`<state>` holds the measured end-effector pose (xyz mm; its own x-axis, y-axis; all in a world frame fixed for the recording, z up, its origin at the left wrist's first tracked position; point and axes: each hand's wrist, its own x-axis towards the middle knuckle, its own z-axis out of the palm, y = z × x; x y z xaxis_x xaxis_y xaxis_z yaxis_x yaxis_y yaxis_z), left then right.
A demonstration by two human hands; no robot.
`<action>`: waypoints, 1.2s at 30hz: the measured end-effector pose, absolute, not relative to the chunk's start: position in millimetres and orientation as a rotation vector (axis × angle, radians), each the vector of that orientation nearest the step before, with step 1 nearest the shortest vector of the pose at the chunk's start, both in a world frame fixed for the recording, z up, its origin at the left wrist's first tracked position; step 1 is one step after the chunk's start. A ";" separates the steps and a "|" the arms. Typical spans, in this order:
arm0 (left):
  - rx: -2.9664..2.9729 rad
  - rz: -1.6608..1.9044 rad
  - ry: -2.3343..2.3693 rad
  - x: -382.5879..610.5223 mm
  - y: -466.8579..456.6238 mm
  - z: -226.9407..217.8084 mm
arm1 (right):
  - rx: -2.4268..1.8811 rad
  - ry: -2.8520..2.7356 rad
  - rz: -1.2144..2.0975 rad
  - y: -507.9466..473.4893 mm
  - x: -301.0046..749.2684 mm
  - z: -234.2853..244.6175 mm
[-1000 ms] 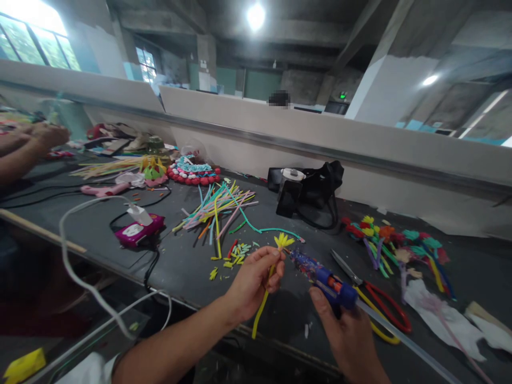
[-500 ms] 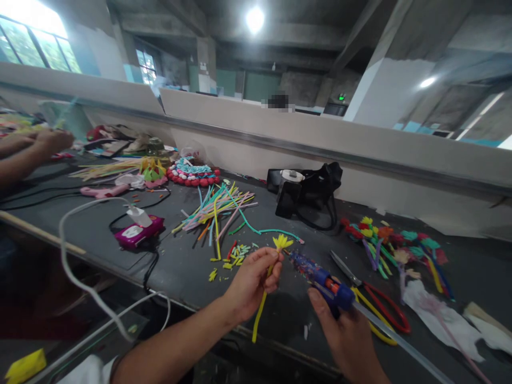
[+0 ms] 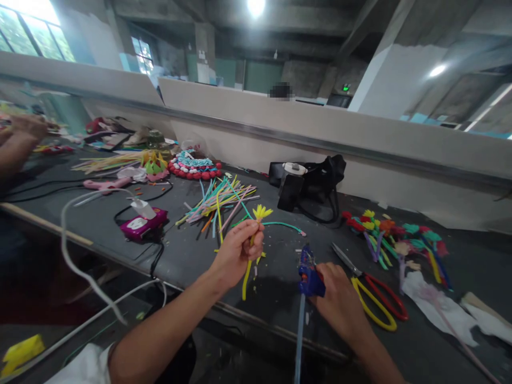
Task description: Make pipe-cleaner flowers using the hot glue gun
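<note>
My left hand (image 3: 237,250) is closed round a yellow stick (image 3: 248,263) topped with a frayed yellow flower head (image 3: 261,213), held upright above the dark table (image 3: 96,224). My right hand (image 3: 338,302) grips a blue glue gun (image 3: 308,272) that rests low on the table, nozzle pointing away from me, its clear glue stick (image 3: 299,341) trailing toward me. Both hands are apart, the flower to the left of the gun.
Red and yellow scissors (image 3: 372,293) lie right of the gun. A heap of coloured sticks (image 3: 220,202), finished flowers (image 3: 396,242), a black bag (image 3: 316,186), a pink device with white cable (image 3: 144,224) and a red-blue wreath (image 3: 194,168) sit around. Another person's hands (image 3: 22,133) work at far left.
My right hand lowered the glue gun to the table and turned its nozzle away from the flower. My left hand moved the yellow flower up and left.
</note>
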<state>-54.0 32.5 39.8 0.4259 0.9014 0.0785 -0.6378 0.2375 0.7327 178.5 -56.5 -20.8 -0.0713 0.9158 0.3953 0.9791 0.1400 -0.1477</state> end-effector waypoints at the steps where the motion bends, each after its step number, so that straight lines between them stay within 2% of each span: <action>1: 0.785 1.097 0.412 -56.7 33.4 40.0 | -1.861 -2.044 -0.172 -54.1 182.0 -24.6; 6: 0.808 1.079 0.438 -63.3 34.1 37.6 | -1.965 -2.050 0.115 -48.4 198.5 -33.5; 11: 0.818 1.060 0.434 -64.4 34.7 34.6 | -1.910 -2.049 0.219 -50.4 209.8 -28.3; 17: 0.806 1.021 0.423 -62.3 32.6 32.5 | -1.689 -1.870 0.059 -43.6 185.8 -10.3; 22: 0.796 1.024 0.407 -55.0 31.8 27.3 | -1.609 -2.011 0.070 -21.9 126.4 -15.9; 36: 0.746 0.996 0.420 -45.4 31.0 24.0 | -1.763 -2.076 -0.001 8.8 89.2 -33.2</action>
<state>-45.4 31.0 24.0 0.4954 0.8686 0.0114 -0.5979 0.3314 0.7299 89.2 8.8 -33.2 -0.1121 0.9442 0.3097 0.9446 0.1979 -0.2617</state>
